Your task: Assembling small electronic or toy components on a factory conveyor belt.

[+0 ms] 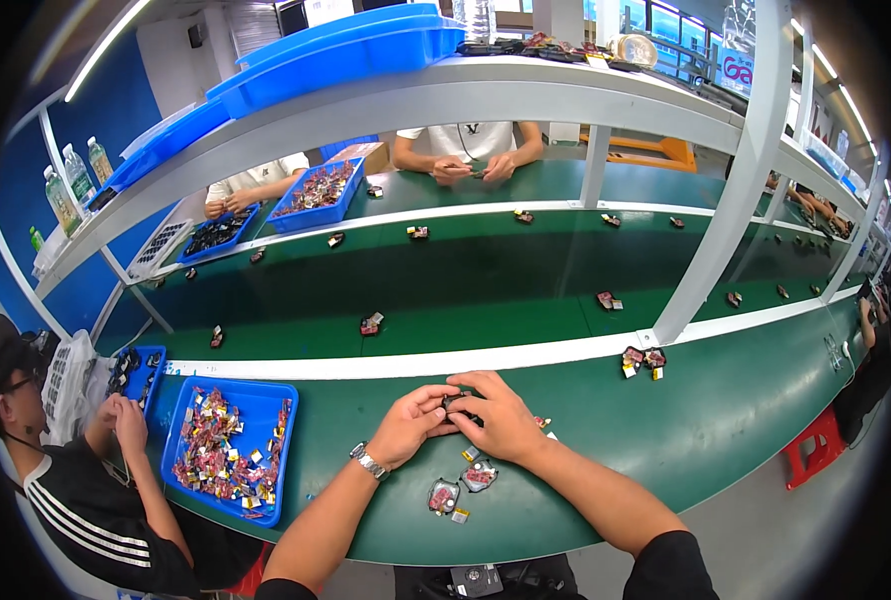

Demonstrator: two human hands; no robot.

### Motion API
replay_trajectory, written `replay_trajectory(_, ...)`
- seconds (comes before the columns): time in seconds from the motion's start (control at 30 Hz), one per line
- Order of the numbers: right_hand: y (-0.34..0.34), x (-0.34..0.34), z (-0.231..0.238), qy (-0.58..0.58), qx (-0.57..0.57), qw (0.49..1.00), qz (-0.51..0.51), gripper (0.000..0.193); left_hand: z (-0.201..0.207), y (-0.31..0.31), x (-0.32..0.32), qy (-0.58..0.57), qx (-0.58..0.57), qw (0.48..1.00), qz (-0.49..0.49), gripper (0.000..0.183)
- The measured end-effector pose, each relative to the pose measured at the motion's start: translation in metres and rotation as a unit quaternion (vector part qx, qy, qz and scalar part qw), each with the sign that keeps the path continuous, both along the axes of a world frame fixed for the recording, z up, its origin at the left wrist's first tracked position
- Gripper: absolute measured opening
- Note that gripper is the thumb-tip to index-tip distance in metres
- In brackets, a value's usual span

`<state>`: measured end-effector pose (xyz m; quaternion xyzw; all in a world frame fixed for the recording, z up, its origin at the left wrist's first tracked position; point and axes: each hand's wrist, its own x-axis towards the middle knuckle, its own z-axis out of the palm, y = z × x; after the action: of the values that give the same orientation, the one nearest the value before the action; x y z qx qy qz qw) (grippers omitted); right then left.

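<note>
My left hand (415, 424) and my right hand (503, 418) meet over the green bench. Between their fingertips they pinch a small black casing (453, 402), mostly covered by the fingers. On the bench just below the hands lie two small round-bodied electronic assemblies, one (444, 496) with a yellow-and-white piece beside it, the other (480, 475) closer to my right wrist. Part of another small red and white piece (543, 422) shows past my right hand.
A blue tray (291, 440) heaped with red circuit parts stands left of my forearm. Beyond a white rail (526, 352), small assemblies lie spaced along a green belt (486, 300). A white post (731, 190) rises at the right. A seated co-worker (86, 480) works at far left; others sit across.
</note>
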<state>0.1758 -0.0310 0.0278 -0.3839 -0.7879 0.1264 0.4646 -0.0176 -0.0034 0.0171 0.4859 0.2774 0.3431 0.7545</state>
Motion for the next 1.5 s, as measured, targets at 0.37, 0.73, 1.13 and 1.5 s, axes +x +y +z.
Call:
replay_trajectory(0.37, -0.001, 0.000, 0.003, -0.017, 0.024, 1.000, 0.010, 0.015, -0.003, -0.001, 0.000, 0.011, 0.010, 0.999, 0.030, 0.031)
replay_trajectory(0.73, 0.000, 0.007, -0.003, 0.048, -0.119, 0.991, 0.027, 0.014, -0.008, -0.002, 0.000, -0.003, 0.032, 0.999, 0.043, 0.015)
replay_trajectory(1.13, -0.004, 0.000, -0.003, 0.017, -0.082, 0.996, -0.014, 0.011, -0.007, -0.001, 0.001, 0.003, 0.039, 0.999, 0.029, 0.025)
replay_trajectory(1.5, -0.004, -0.001, -0.003, 0.045, -0.081, 0.996, -0.006, 0.012, -0.007, -0.001, 0.000, -0.016, 0.023, 0.999, 0.035, 0.025)
